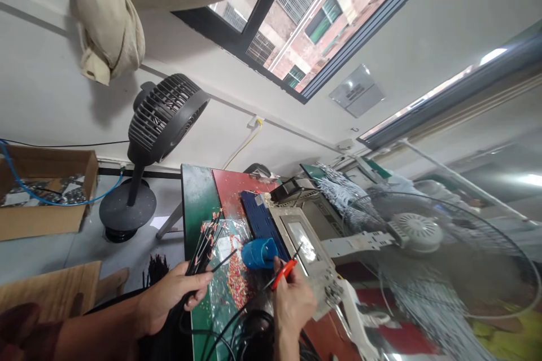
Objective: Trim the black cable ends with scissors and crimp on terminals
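- The tabletop [189, 192] is green, with a red sheet [224, 183] over part of it; it stands near a pale wall.
- Beyond it are a dark-framed window [244, 39], a bunched cream curtain [114, 28] and a black fan [163, 118] on a round base; a large wire-caged fan [419, 231] fills the right side.
- A cardboard box [46, 223] at the left holds small grey and white pieces, too small to identify.
- A blue container [256, 254] rests on the tabletop beside a beige device [282, 217]; its contents are unclear.
- Clear plastic [218, 299] lies under a scatter of red and yellow bits [239, 279].
- The left hand [175, 293] comes in from the lower left, fingers closed around a bundle of black cables [202, 251], their reddish ends pointing up.
- The right hand [294, 299] reaches up from below, fingers clamped on a red-handled tool [283, 274] just beside the blue container.
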